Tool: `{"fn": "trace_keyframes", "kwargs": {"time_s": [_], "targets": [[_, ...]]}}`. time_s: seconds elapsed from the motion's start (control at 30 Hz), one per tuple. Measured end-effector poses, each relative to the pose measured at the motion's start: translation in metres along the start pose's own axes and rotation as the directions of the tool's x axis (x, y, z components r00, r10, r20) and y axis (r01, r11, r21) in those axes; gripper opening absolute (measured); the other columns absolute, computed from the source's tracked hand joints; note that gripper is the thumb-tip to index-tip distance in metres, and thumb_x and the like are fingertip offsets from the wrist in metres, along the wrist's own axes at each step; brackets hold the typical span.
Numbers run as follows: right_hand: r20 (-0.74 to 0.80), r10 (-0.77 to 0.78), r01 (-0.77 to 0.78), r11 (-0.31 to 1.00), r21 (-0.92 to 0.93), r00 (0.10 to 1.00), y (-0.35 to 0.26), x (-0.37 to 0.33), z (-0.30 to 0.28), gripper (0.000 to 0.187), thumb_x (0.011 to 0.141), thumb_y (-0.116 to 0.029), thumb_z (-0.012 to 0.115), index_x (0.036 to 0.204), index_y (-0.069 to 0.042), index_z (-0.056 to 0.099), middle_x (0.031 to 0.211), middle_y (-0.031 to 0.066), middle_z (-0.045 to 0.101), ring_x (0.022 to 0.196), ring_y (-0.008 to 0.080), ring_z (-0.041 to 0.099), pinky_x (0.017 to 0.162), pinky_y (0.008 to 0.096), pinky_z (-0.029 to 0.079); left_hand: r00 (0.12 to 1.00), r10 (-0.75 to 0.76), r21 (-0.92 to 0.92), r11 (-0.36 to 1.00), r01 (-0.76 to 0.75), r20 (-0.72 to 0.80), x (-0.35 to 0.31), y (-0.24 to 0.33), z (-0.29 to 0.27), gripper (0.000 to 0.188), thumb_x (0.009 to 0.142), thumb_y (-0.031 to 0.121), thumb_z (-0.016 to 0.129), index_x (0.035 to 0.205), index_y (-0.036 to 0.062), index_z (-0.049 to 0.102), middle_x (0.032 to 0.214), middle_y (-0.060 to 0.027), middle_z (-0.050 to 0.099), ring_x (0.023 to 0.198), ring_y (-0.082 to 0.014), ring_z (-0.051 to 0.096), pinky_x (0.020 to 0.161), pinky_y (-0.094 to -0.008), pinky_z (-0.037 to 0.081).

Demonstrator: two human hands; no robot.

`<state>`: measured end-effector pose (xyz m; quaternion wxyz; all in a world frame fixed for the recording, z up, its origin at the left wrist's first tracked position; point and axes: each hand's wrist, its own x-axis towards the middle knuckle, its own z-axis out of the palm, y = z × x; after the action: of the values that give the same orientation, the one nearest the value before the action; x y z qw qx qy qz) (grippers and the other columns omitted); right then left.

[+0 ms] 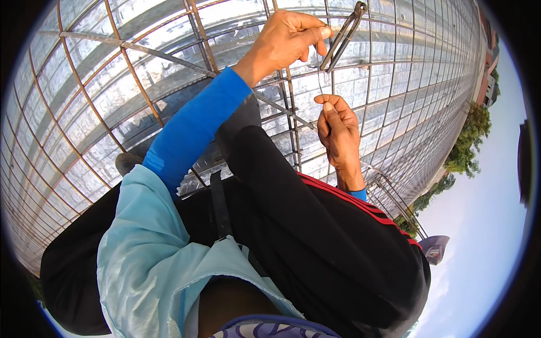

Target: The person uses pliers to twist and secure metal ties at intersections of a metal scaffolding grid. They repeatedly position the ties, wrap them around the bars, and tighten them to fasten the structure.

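A thin tie wire [320,80] is stretched between my two hands above the steel bar mesh [369,84]. My left hand [280,42] reaches out in a blue sleeve, its thumb and forefinger pinched together at the wire's upper part. Lower and to the right, my right hand [340,132] pinches the other end between thumb and forefinger. A pair of dark pincers [342,38] rests over the bars just right of my left fingertips, jaws away from me and handles toward me. Whether the left fingers touch a handle, I cannot tell.
Ribbed silvery metal decking [169,34] lies under the mesh. A diagonal bar [149,49] crosses the grid on the left. My bent knees in black trousers [315,225] fill the near side. Bars with a capped end [434,249] jut out right, near trees [470,132].
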<state>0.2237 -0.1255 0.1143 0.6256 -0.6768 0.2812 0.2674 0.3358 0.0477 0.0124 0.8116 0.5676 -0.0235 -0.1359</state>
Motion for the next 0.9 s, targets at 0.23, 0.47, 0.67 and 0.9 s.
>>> {"fn": "trace_keyframes", "kwargs": {"time_s": [0.23,0.47,0.67,0.9], "targets": [[-0.126,-0.118,0.053,0.903,-0.426,0.985,0.026,0.037,-0.039,0.022,0.108,-0.012,0.050,0.116,-0.003,0.069,0.055,-0.0046,0.046,0.050,0.0035,0.037,0.048,0.0244,0.028,0.965,-0.236,0.733,0.675,0.076,0.117,0.012,-0.006,-0.057,0.036,0.098,0.034,0.068,0.080,0.0025,0.074,0.067,-0.0097,0.069,0.047,-0.0180,0.057,0.052,-0.0344,0.051],[0.052,0.006,0.029,0.762,-0.647,0.999,0.021,0.092,-0.049,0.019,0.105,-0.009,0.051,0.107,-0.002,0.069,0.059,0.0003,0.052,0.053,0.0084,0.049,0.053,0.0283,0.040,0.977,-0.191,0.952,0.305,-0.028,0.090,-0.006,-0.017,-0.067,0.017,0.090,0.018,0.065,0.089,0.0015,0.069,0.088,-0.0233,0.072,0.086,-0.0409,0.071,0.077,-0.0502,0.056],[0.207,0.037,0.129,0.673,-0.729,0.978,0.008,0.115,-0.051,0.017,0.105,-0.009,0.053,0.105,-0.005,0.069,0.066,0.0010,0.055,0.057,0.0085,0.049,0.055,0.0285,0.041,0.981,-0.182,0.951,0.309,-0.013,0.072,-0.016,-0.038,-0.051,0.015,0.084,0.010,0.062,0.091,0.0024,0.073,0.096,-0.0244,0.074,0.092,-0.0418,0.073,0.077,-0.0509,0.059],[0.221,0.030,0.157,0.613,-0.774,0.975,0.004,0.125,-0.058,0.015,0.103,-0.008,0.055,0.105,-0.006,0.070,0.073,0.0071,0.062,0.062,0.0157,0.056,0.062,0.0325,0.046,0.976,-0.203,0.969,0.246,-0.029,0.081,-0.011,-0.045,-0.055,0.014,0.082,0.008,0.063,0.090,0.0037,0.073,0.092,-0.0228,0.074,0.091,-0.0400,0.074,0.075,-0.0504,0.059]]}}
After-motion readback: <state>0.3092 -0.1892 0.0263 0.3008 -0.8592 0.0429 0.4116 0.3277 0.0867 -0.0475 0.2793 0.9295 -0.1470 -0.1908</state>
